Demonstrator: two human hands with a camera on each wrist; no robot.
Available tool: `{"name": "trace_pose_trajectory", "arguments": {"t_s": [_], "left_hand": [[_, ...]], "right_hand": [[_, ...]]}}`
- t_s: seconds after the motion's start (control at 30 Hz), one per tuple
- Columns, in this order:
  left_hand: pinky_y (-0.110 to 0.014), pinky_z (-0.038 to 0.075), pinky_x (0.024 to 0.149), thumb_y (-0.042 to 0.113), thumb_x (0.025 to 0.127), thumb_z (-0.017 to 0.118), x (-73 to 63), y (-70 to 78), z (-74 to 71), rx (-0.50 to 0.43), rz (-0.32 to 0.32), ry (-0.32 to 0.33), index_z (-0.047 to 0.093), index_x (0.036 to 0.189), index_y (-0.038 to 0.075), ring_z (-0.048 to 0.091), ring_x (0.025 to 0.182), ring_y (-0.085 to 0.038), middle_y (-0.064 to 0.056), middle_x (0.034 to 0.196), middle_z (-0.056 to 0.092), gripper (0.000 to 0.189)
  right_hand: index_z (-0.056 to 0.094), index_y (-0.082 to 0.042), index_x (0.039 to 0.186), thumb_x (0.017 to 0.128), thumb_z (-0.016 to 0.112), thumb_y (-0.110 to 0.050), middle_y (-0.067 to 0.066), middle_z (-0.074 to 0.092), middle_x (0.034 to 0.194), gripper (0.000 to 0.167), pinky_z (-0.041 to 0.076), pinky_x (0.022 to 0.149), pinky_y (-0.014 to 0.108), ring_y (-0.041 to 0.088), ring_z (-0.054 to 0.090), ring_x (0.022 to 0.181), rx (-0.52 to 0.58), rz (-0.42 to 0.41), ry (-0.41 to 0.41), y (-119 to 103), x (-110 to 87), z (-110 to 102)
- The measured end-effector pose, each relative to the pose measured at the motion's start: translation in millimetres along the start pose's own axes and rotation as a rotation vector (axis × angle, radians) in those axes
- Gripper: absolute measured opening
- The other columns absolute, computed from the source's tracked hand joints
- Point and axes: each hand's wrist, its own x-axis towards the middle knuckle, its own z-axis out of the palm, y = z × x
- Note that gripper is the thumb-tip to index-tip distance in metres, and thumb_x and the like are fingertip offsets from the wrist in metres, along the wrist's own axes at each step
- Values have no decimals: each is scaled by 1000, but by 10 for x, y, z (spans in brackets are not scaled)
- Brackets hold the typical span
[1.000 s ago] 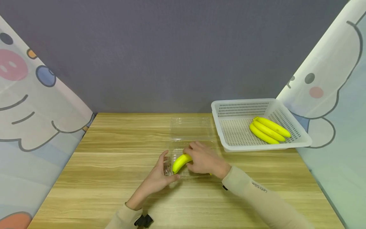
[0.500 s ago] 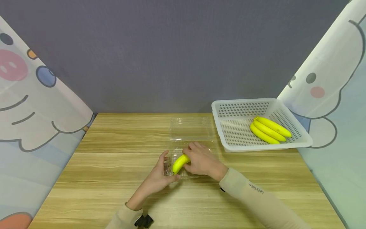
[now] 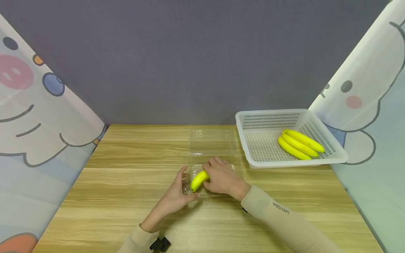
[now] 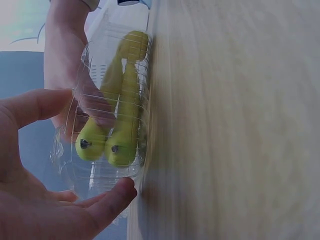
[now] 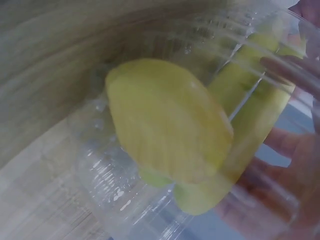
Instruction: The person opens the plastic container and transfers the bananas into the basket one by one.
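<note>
On the table stands a clear plastic clamshell box (image 3: 215, 194), its lid (image 3: 212, 141) folded back. My left hand (image 3: 174, 197) holds the box at its left end, thumb at the front wall and fingers at the left side. My right hand (image 3: 224, 177) reaches inside and grips a yellow banana (image 3: 198, 181), which slants down toward the left end. Through the plastic in the left wrist view, two dark-tipped bananas (image 4: 120, 145) lie side by side. A rounded yellow shape (image 5: 167, 120) fills the near end in the right wrist view; its kind is unclear.
A white perforated basket (image 3: 297, 164) stands at the back right, just beyond the box. Several bananas (image 3: 299, 144) lie together in its right part. A grey wall (image 3: 202, 70) rises behind the table (image 3: 133, 168), with cartoon-printed panels (image 3: 357, 123) at both sides.
My right hand and forearm have shifted slightly left and down with the grip on the banana. A yellow bit seen by the right wrist is now hidden. My left hand has stayed in place.
</note>
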Motion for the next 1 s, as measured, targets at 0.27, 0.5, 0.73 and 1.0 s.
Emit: {"name": "trace_pose_trajectory", "arguments": {"t_s": [0.27,0.5,0.73,1.0], "left_hand": [[-59,46,100,29,84,84,11,3,9,0,0,3,13,163,15,48,132,-39,-23,156,34,107],[-60,46,100,28,84,84,12,0,7,-11,1,-1,13,162,15,48,132,-39,-23,155,34,107],[-60,46,100,29,84,85,11,1,7,-4,-3,3,12,163,16,48,132,-39,-22,155,35,108],[-61,45,101,28,84,84,7,7,5,-7,-10,4,12,163,16,47,134,-41,-22,156,34,107]], "right_hand": [[67,-13,118,87,74,-39,1,56,99,42,49,89,41,19,49,91,-11,10,11,3,11,7],[68,-14,119,86,75,-37,3,59,104,41,51,85,41,20,52,96,16,1,25,17,-2,1],[69,-15,118,85,77,-34,4,60,107,39,51,82,39,20,52,95,40,-4,45,42,-8,15],[71,-14,116,84,78,-30,6,60,107,36,50,83,38,21,52,96,56,-8,67,52,-23,-2]]}}
